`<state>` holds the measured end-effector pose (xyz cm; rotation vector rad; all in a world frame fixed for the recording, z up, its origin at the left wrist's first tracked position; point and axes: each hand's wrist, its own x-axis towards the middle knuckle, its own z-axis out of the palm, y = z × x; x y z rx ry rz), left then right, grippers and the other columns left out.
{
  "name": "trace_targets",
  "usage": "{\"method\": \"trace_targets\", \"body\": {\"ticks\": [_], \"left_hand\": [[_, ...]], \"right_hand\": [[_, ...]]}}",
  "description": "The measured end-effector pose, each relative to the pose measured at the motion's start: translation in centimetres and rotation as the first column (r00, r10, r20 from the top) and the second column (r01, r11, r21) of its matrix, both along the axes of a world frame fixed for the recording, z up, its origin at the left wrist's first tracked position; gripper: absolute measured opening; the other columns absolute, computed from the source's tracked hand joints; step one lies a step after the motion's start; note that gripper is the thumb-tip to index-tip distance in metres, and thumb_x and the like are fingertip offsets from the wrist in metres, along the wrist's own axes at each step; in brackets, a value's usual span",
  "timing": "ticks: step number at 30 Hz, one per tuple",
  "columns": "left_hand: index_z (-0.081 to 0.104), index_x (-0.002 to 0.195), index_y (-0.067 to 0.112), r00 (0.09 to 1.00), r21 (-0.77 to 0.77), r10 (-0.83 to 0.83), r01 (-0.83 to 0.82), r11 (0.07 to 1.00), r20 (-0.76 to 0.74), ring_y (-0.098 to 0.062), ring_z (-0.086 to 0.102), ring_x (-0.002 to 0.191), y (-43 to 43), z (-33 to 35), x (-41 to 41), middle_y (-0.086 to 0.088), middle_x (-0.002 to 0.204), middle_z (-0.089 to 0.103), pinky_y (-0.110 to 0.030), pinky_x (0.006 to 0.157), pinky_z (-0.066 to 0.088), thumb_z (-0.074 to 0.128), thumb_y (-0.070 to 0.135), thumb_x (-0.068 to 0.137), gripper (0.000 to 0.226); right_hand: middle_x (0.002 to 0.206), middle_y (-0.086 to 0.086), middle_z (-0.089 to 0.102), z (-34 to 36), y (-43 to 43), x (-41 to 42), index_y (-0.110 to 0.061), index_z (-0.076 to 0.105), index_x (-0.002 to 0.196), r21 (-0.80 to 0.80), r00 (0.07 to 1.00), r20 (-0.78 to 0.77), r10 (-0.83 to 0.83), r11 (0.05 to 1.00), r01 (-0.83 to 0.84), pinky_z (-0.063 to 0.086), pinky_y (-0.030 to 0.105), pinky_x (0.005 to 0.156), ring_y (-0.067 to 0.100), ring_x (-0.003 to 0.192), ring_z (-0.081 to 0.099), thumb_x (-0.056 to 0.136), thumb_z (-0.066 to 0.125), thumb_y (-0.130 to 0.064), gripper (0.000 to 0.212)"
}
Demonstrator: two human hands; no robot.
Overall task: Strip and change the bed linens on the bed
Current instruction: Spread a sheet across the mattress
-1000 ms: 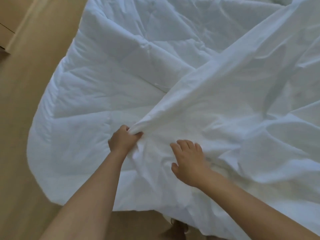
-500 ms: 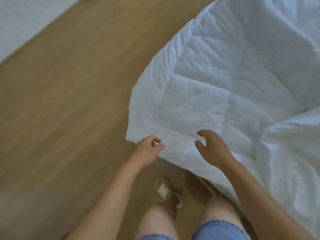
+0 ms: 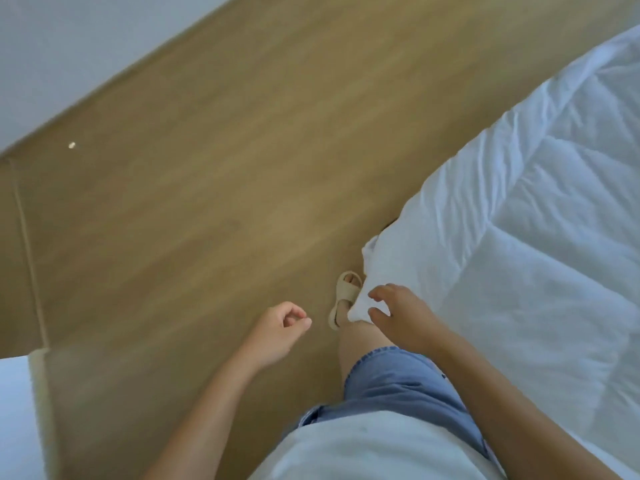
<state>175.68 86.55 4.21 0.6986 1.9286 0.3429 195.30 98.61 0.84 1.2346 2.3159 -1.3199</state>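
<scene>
A light brown wooden floor fills most of the frame, running diagonally from the lower left to the upper right. A pale grey-white wall takes up the upper left corner. A white quilt, stitched into large padded squares and lightly creased, covers the right side of the frame from top to bottom; its lower corner hangs down near the centre. At the bottom centre is the person seen from above: a white shirt and blue denim shorts, with one bare knee below the corner of the quilt.

The right hand is just right of centre, its fingers spread and half bent, closed round nothing. Its fingertips lie over the quilt's hanging corner; whether they touch the cloth cannot be told. The left hand, centre frame above the bare floor, is empty, its fingers loosely curled and the thumb tip near the forefinger. Between the hands, a cream sandal stands on the floor, partly covered by the quilt corner.
</scene>
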Motion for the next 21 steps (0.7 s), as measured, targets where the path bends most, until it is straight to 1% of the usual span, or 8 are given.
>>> {"method": "trace_targets", "body": {"ticks": [2,4,8,12,15,17,19,21], "left_hand": [[0.059,0.091,0.021,0.997,0.001,-0.07,0.07,0.998,-0.04,-0.011,0.05,0.068,4.7,0.3,-3.2,0.001,0.079,0.057,-0.02,0.064,0.04,0.059,0.025,0.092,0.004],[0.059,0.096,0.021,0.99,0.009,-0.119,0.12,0.993,-0.08,-0.008,0.05,0.068,10.2,1.1,-6.4,0.005,0.078,0.056,-0.02,0.063,0.04,0.059,0.028,0.091,0.008],[0.06,0.097,0.02,0.964,0.037,-0.223,0.23,0.972,-0.144,-0.007,0.049,0.065,22.1,2.8,-11.5,0.009,0.075,0.055,-0.023,0.063,0.04,0.059,0.03,0.091,0.011],[0.059,0.092,0.025,0.962,0.089,-0.243,0.255,0.963,-0.126,-0.009,0.051,0.066,32.8,3.1,-14.2,0.007,0.075,0.056,-0.025,0.065,0.042,0.059,0.03,0.09,0.005],[0.059,0.088,0.028,0.957,0.092,-0.283,0.287,0.953,-0.06,-0.013,0.055,0.072,40.4,2.4,-15.3,0.001,0.081,0.062,-0.029,0.074,0.047,0.06,0.027,0.09,0.002],[0.058,0.086,0.03,0.935,0.071,-0.355,0.355,0.932,-0.021,-0.011,0.056,0.072,46.0,2.0,-16.3,0.002,0.08,0.063,-0.034,0.078,0.049,0.062,0.03,0.088,0.004],[0.057,0.084,0.032,0.884,0.04,-0.468,0.468,0.883,-0.025,-0.009,0.056,0.07,52.4,1.9,-17.7,0.005,0.078,0.062,-0.035,0.077,0.05,0.062,0.035,0.085,0.006],[0.056,0.083,0.034,0.802,0.009,-0.592,0.595,0.804,-0.079,-0.008,0.056,0.07,60.0,2.1,-18.4,0.006,0.079,0.062,-0.03,0.071,0.048,0.061,0.035,0.088,0.007]], "right_hand": [[0.105,0.006,0.061,0.1,4.5,-3.5,-0.004,0.06,0.105,0.005,1.0,0.003,0.026,1.0,-0.026,0.042,0.027,0.079,0.024,0.098,0.057,0.094,0.047,-0.02,0.023],[0.105,0.008,0.06,0.8,9.4,-7.0,-0.005,0.059,0.105,0.004,0.996,0.027,0.08,0.997,-0.08,0.043,0.031,0.082,0.024,0.098,0.056,0.095,0.047,-0.021,0.023],[0.118,0.008,0.055,2.7,19.0,-11.8,-0.004,0.055,0.119,0.014,0.999,-0.021,0.044,0.999,-0.044,0.043,0.035,0.092,0.026,0.111,0.051,0.095,0.045,-0.019,0.03],[0.121,0.004,0.054,3.2,27.9,-13.6,-0.011,0.051,0.13,0.025,0.999,-0.028,-0.033,0.999,0.033,0.044,0.031,0.09,0.02,0.108,0.052,0.095,0.045,-0.022,0.037],[0.117,0.004,0.057,1.9,34.7,-13.8,-0.012,0.054,0.126,0.046,0.987,-0.012,-0.159,0.986,0.159,0.046,0.031,0.087,0.019,0.103,0.054,0.094,0.047,-0.023,0.034],[0.118,0.005,0.058,0.9,39.5,-13.7,-0.012,0.055,0.124,0.068,0.962,-0.004,-0.274,0.96,0.273,0.046,0.033,0.089,0.02,0.104,0.055,0.094,0.048,-0.023,0.033],[0.12,0.005,0.058,0.6,44.2,-13.3,-0.011,0.055,0.125,0.067,0.916,0.001,-0.401,0.914,0.4,0.046,0.033,0.091,0.021,0.107,0.055,0.094,0.048,-0.022,0.033],[0.12,0.005,0.058,0.8,48.8,-12.4,-0.01,0.054,0.126,0.076,0.857,-0.009,-0.515,0.854,0.514,0.045,0.031,0.091,0.02,0.107,0.054,0.095,0.048,-0.022,0.034]]}}
